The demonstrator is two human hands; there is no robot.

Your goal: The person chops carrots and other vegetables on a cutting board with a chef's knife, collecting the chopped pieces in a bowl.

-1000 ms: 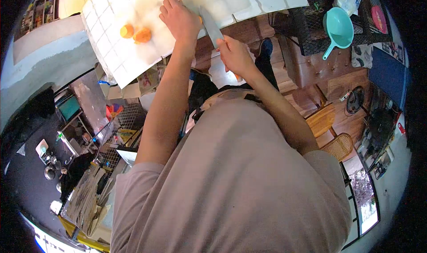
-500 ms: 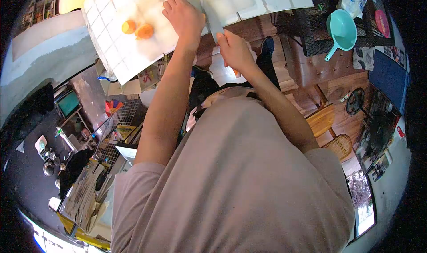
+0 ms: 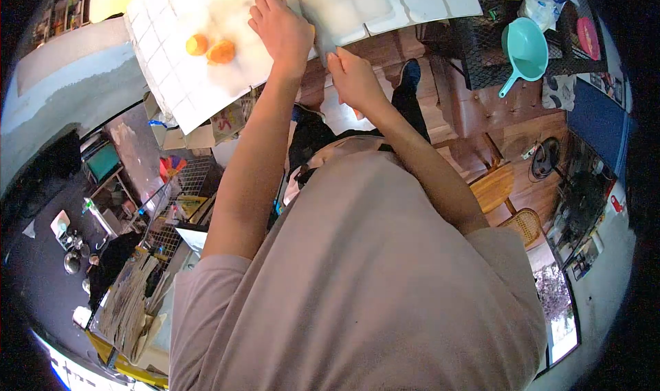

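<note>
My right hand (image 3: 355,81) is closed round the handle of a kitchen knife (image 3: 322,35). Its broad blade points away from me over the counter's near edge, and the orange end of the handle shows below my fist. Just left of the blade, my left hand (image 3: 280,35) bends its fingers down on the bright white surface. A sliver of orange, apparently carrot (image 3: 314,30), peeks out between that hand and the blade; my palm hides the rest. Two orange chunks (image 3: 221,52) that look like carrot lie to the left. Glare washes out the far part.
The white tiled counter (image 3: 172,95) ends just ahead of my body. At the right, a turquoise dipper (image 3: 528,47) rests on a black mesh rack (image 3: 481,61). A wooden chair (image 3: 493,187) stands at right, and a wire basket (image 3: 185,185) at left.
Both hands stay at nearly the same spot with the knife between them. The right hand and knife have shifted slightly left; the whole view has also moved a little.
</note>
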